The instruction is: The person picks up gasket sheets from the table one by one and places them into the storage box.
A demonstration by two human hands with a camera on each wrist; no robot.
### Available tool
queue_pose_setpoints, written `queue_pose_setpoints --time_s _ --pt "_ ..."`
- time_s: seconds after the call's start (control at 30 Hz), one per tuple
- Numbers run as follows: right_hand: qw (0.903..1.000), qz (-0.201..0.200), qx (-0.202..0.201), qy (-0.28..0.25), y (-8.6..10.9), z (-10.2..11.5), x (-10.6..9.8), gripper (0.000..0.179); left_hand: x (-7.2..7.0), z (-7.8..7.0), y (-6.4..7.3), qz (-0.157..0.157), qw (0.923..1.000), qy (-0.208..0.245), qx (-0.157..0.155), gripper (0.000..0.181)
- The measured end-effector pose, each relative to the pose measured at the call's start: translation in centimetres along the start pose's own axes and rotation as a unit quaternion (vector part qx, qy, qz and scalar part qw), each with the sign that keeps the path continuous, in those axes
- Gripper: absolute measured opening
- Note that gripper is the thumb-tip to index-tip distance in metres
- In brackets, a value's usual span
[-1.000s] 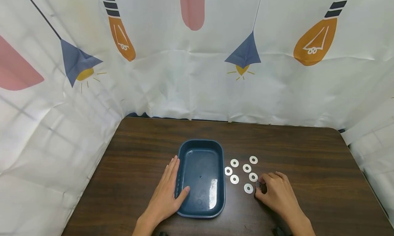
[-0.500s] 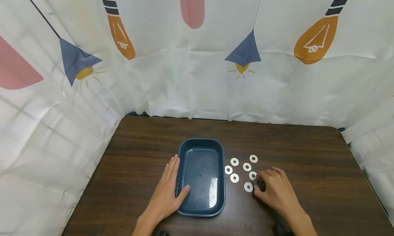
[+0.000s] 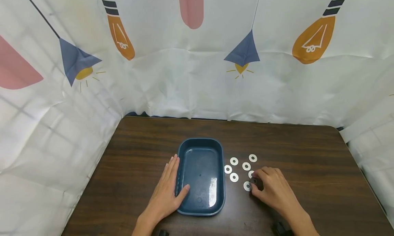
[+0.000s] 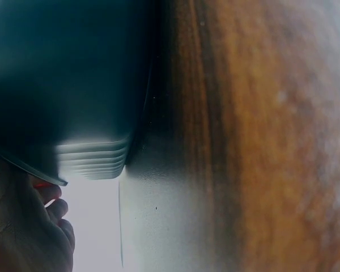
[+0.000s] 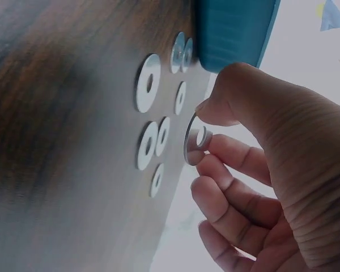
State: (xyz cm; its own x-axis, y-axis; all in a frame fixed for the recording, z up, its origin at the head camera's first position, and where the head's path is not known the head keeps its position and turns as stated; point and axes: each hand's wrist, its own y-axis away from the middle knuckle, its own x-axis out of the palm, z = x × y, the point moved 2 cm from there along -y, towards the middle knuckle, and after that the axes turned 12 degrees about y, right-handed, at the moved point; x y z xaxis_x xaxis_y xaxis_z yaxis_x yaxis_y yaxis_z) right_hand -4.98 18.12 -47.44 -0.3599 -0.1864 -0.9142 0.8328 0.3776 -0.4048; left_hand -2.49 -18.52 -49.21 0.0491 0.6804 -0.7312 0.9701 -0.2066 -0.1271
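My right hand (image 3: pixel 274 188) pinches a flat metal washer (image 5: pixel 194 141) between thumb and fingertips. In the right wrist view that washer stands tilted on edge, raised off the table. My left hand (image 3: pixel 167 188) lies along the left side of a dark blue plastic tray (image 3: pixel 200 208), fingers straight against the outer wall and thumb over the rim. Several more washers lie flat between the tray and my right hand, among them one washer (image 3: pixel 234 177) near the tray and another washer (image 3: pixel 247 186) right by my right thumb. My right fingertips partly cover a washer (image 3: pixel 250 174) in the head view.
The dark wood-grain table (image 3: pixel 307 154) carries all of this. Behind it hangs a white curtain (image 3: pixel 184 82) printed with lamps and bulbs, which also runs down both sides. Black wrist gear (image 3: pixel 281 228) shows at my right wrist.
My right hand has shifted a little left and away from me with the pinched washer, now overlapping two of the lying washers more. My left hand and the tray stay put.
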Motion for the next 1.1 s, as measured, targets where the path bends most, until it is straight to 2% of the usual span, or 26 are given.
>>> queue_pose_setpoints --time_s 0.4,0.73,0.93,1.1 --pt "0.9989 -0.023 -0.039 0.007 -1.6 0.5 -0.6 0.024 0.0 0.0 -0.1 0.0 1.0 0.0 0.0 0.101" --pt "0.9973 -0.02 -0.069 0.014 -3.2 1.2 -1.2 0.022 -0.1 0.1 0.0 0.003 1.0 -0.004 -0.003 0.102" --pt "0.9959 -0.03 -0.085 0.005 -4.3 1.8 -1.5 0.021 -0.1 0.1 0.0 -0.004 0.9999 -0.001 0.014 0.101" --pt "0.9957 -0.017 -0.091 -0.004 -5.6 2.5 -1.9 0.02 0.0 0.2 0.0 -0.01 0.9996 0.0 0.026 0.1"
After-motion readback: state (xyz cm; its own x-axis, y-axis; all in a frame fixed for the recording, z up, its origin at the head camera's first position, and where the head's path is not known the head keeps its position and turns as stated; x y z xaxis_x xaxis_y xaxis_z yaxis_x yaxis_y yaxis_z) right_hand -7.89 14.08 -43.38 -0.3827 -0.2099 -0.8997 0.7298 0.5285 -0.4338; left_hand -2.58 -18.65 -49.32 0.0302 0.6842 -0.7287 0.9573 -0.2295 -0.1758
